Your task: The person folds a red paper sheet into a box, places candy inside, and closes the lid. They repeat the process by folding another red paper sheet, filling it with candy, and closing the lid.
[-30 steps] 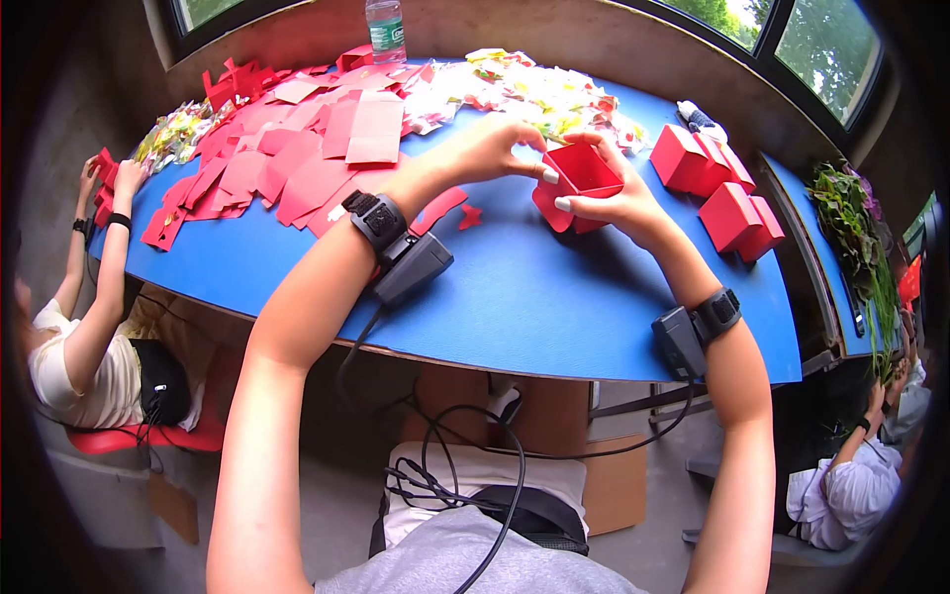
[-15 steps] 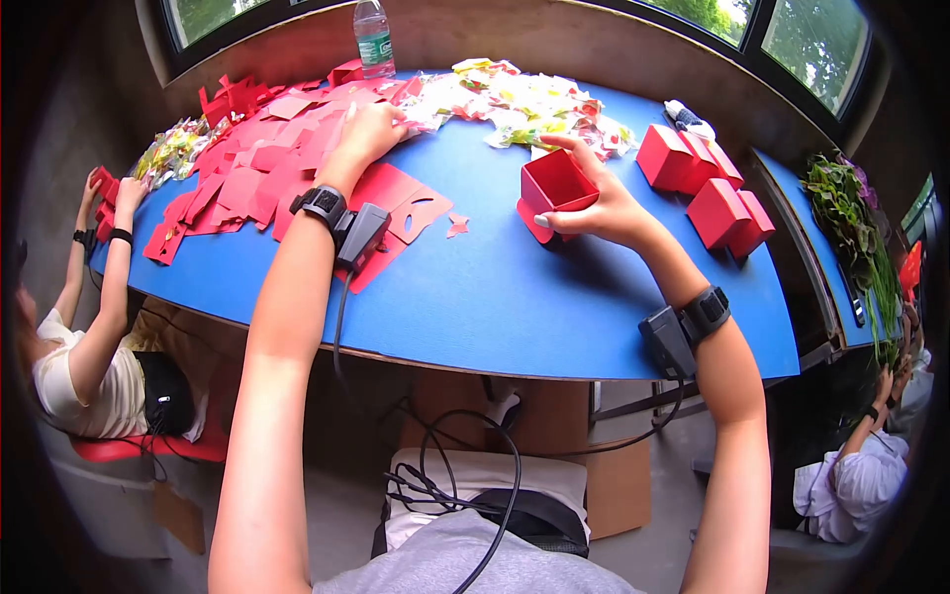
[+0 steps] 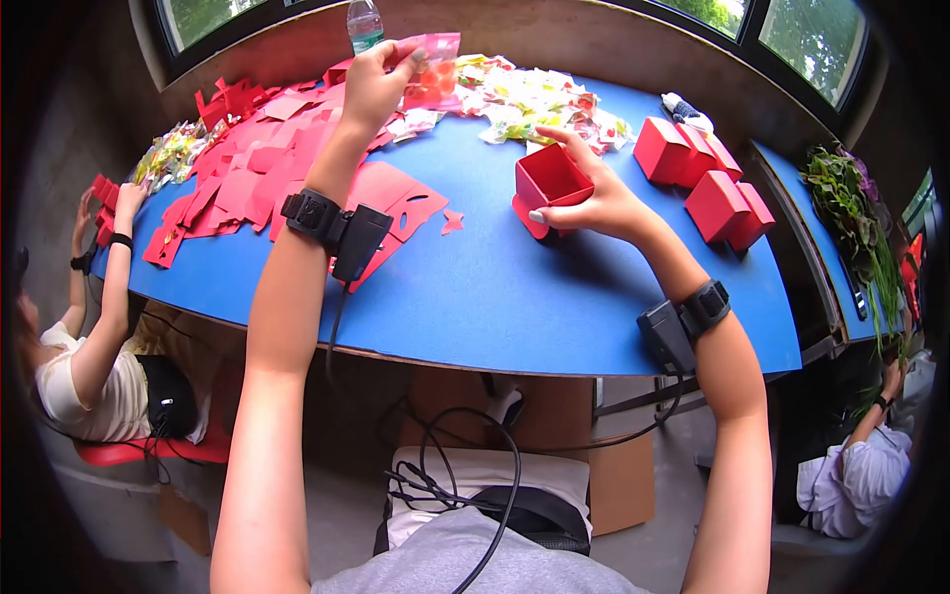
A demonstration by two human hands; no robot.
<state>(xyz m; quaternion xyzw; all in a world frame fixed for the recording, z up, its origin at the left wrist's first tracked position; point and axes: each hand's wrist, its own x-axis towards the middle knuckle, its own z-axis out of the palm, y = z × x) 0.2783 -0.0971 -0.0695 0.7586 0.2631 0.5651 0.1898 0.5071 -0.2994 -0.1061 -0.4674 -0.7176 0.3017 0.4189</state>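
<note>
My left hand (image 3: 374, 87) pinches the edge of a small clear-and-pink candy packet (image 3: 432, 77), raised above the table, with orange-red pieces showing through it. My right hand (image 3: 606, 198) is wrapped round an open red paper box (image 3: 554, 176), its thumb on the near side and its fingers on the far side. The box's mouth faces up toward me, and a flap sticks out at its lower left. Behind both hands lies a heap of wrapped candies (image 3: 539, 104). A pile of flat red card pieces (image 3: 252, 178) spreads to the left of my left forearm.
Several closed red boxes (image 3: 717, 203) stand at the right of the blue table (image 3: 475, 307). A plastic bottle (image 3: 364, 25) stands at the back. A small star-shaped red scrap (image 3: 452, 221) lies mid-table. People work at left and far right, near leafy stems (image 3: 841, 198).
My left hand has risen from the candy heap with a packet pinched in it. My right hand keeps its hold on the red box, nearly in place.
</note>
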